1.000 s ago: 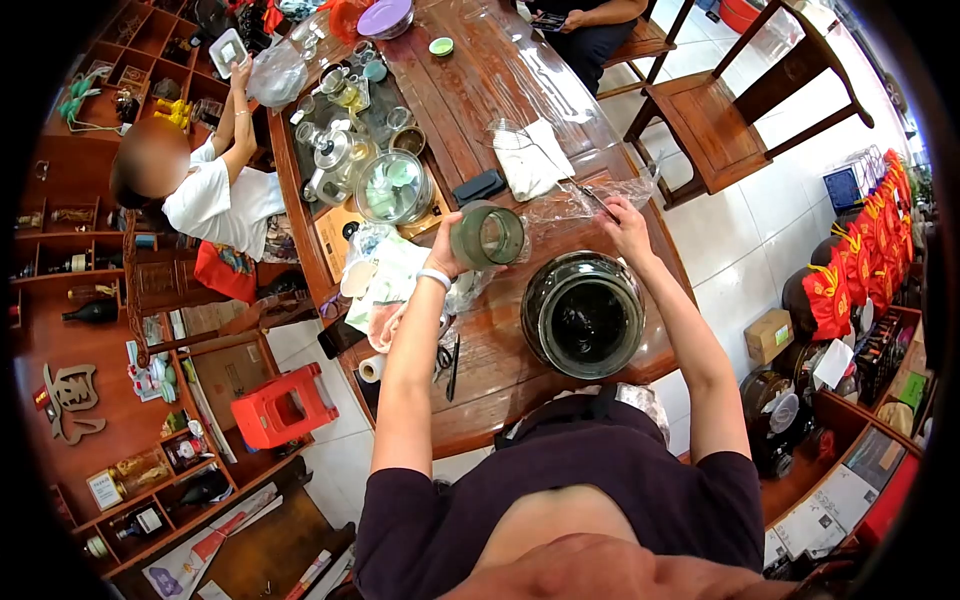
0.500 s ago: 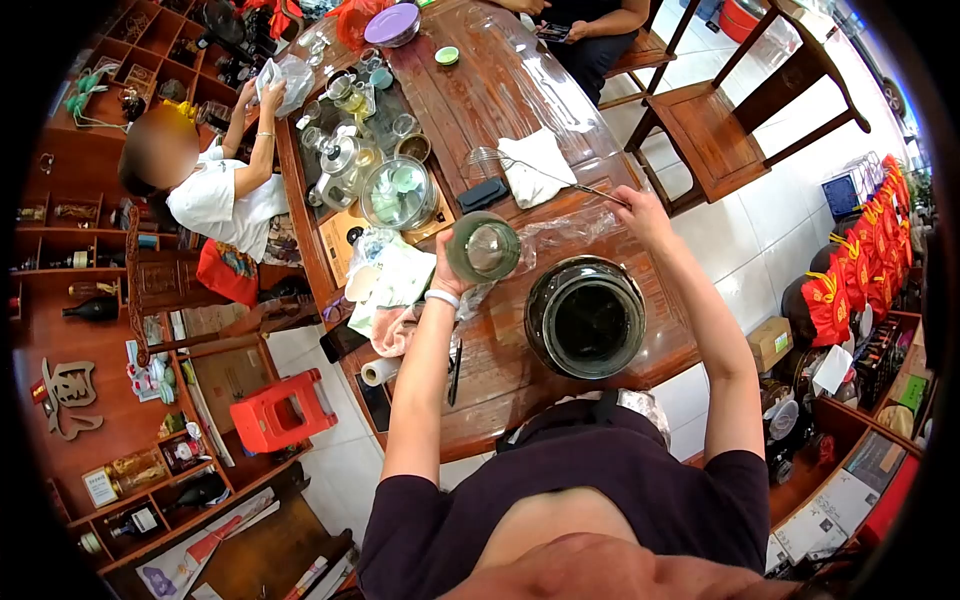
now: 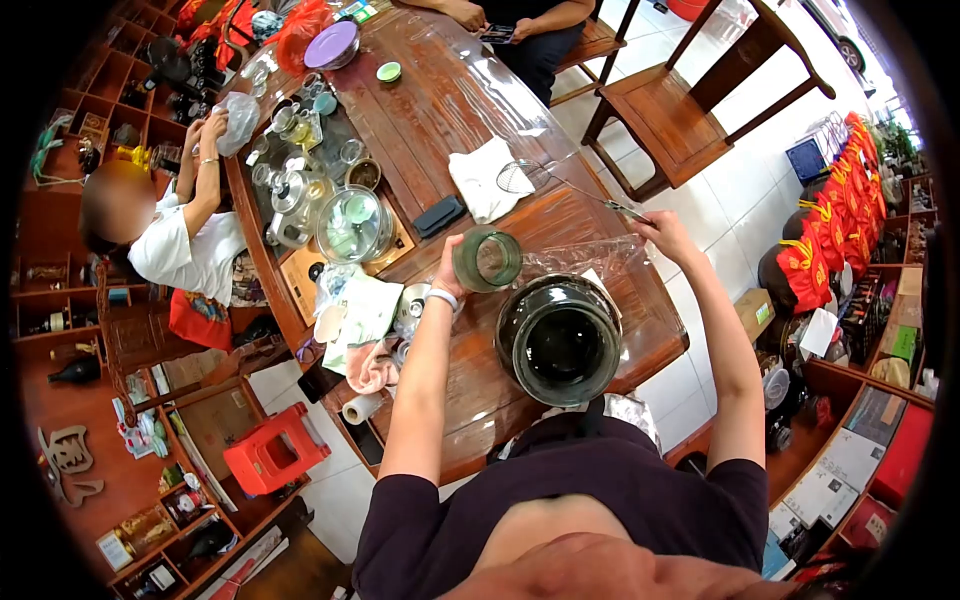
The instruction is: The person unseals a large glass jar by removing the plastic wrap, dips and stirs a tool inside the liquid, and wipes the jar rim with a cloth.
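Observation:
My left hand [image 3: 452,266] is wrapped round a greenish glass jar [image 3: 487,259], which is tilted so its round opening shows. My right hand [image 3: 664,234] grips the handle of a wire strainer [image 3: 524,177]; its mesh end hangs over the table beside a white cloth [image 3: 487,180]. Close to my body stands a large dark glass jar [image 3: 566,350] with a wide open mouth and dark contents. Clear plastic film [image 3: 590,256] lies behind it. A dark case [image 3: 439,216] is between the white cloth and the glass jar.
Left on the table [image 3: 420,110] are a glass bowl [image 3: 354,225], teapots, cloths and a paper roll [image 3: 362,407]. A person [image 3: 187,240] at the left handles a plastic bag [image 3: 238,122]. Another person's hands [image 3: 496,20] are at the far edge. A wooden chair [image 3: 665,115] stands right.
The strainer has moved right, from the white cloth's left side to its right. The view has shifted. The person at the left has lowered a white tray, now out of sight.

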The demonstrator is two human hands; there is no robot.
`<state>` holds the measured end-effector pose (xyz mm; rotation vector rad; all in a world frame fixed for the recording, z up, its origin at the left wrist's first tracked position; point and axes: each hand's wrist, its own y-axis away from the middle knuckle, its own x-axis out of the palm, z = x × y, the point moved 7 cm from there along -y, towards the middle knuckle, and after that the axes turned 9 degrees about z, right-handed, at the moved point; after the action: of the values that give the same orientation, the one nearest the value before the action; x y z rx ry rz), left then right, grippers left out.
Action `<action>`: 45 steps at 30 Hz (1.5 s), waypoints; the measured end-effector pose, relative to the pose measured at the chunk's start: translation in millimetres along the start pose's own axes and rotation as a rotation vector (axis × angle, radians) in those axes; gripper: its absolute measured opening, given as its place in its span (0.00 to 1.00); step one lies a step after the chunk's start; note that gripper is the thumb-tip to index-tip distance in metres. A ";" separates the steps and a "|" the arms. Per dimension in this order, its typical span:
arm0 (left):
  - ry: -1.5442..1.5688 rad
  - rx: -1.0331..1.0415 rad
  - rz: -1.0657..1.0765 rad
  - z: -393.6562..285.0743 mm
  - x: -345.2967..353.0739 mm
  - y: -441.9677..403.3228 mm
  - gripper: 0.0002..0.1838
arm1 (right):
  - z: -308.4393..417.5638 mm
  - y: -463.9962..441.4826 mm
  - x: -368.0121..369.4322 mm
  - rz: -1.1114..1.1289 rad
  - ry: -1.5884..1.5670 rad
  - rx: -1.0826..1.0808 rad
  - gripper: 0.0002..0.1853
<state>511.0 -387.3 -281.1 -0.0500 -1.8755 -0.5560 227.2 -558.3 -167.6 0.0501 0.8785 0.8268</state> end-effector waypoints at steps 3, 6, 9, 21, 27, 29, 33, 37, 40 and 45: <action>-0.088 -0.011 -0.056 -5.8 -15.1 -9.9 0.28 | -8.1 -5.8 -7.3 0.020 0.109 0.083 0.12; -0.213 -0.079 -0.041 -7.7 -29.9 -17.2 0.29 | -17.3 -14.4 -11.8 -0.003 0.105 0.121 0.13; -0.192 -0.137 -0.157 -10.0 -10.6 -8.0 0.24 | -36.5 -23.1 -4.3 -0.036 0.092 0.131 0.13; -0.475 -0.109 -0.335 -29.3 -46.1 2.4 0.20 | -51.0 -11.0 13.0 -0.159 0.049 0.093 0.15; -0.745 -0.020 -0.600 -46.4 -56.9 16.8 0.25 | -66.5 4.4 16.3 -0.302 -0.084 0.088 0.14; -0.747 0.030 -0.609 -45.0 -58.5 16.8 0.27 | -73.6 13.9 15.6 -0.335 -0.138 0.148 0.14; -1.026 0.051 -0.843 -55.9 -74.5 21.8 0.32 | -65.7 39.0 11.8 -0.495 -0.253 -0.015 0.13; -1.031 0.079 -0.821 -56.4 -65.8 33.5 0.32 | -32.4 81.7 7.6 -0.333 -0.516 0.047 0.11; -0.920 0.251 -0.732 -53.6 -53.7 52.8 0.26 | 15.6 125.8 -6.6 -0.240 -0.756 -0.054 0.13; -0.686 0.540 -0.680 -26.8 18.0 124.9 0.20 | 100.4 213.1 -36.6 -0.101 -0.736 -0.100 0.15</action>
<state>564.9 -291.2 -214.0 0.8785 -2.6660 -0.4895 152.0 -405.5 -0.7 0.2068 0.1443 0.6807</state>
